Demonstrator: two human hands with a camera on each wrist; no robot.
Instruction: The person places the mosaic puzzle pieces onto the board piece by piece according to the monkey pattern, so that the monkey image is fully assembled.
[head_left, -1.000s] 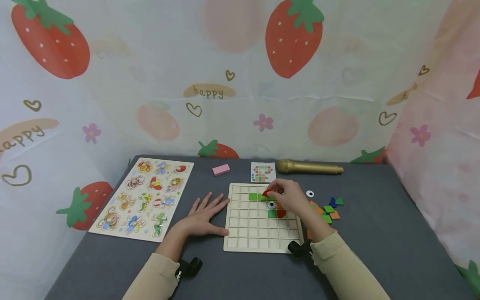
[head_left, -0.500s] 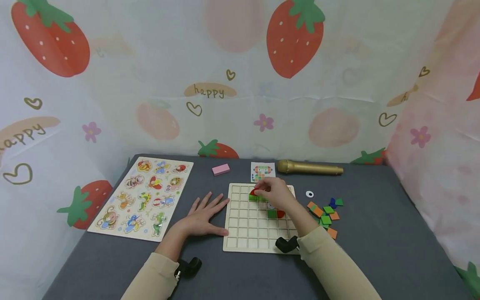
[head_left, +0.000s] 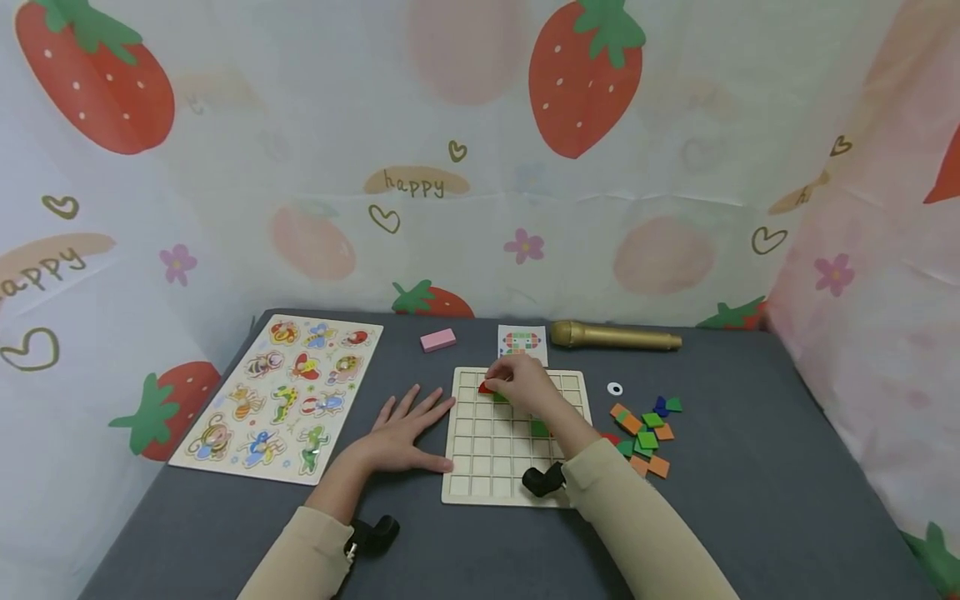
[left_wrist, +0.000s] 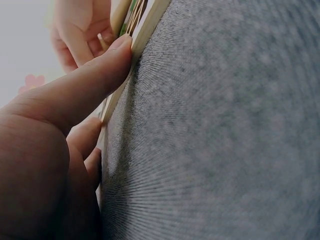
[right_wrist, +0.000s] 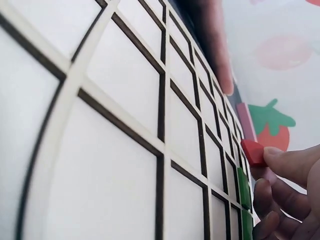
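Note:
A wooden grid board lies on the table. My right hand is over its upper part, with a small red piece with a rounded side pinched between thumb and fingers. In the right wrist view the red piece is near the green tiles in the board's cells. Another green tile shows under my right wrist; the cells behind that hand are hidden. My left hand lies with spread fingers beside the board, its thumb against the board's left edge.
Loose orange, green and blue tiles and a white ring piece lie right of the board. Behind it are a small pattern card, a gold microphone and a pink block. An insect picture board lies left.
My right hand has moved left across the board's upper part, carrying the red piece from right of the green tiles to their left end. The left hand has stayed still.

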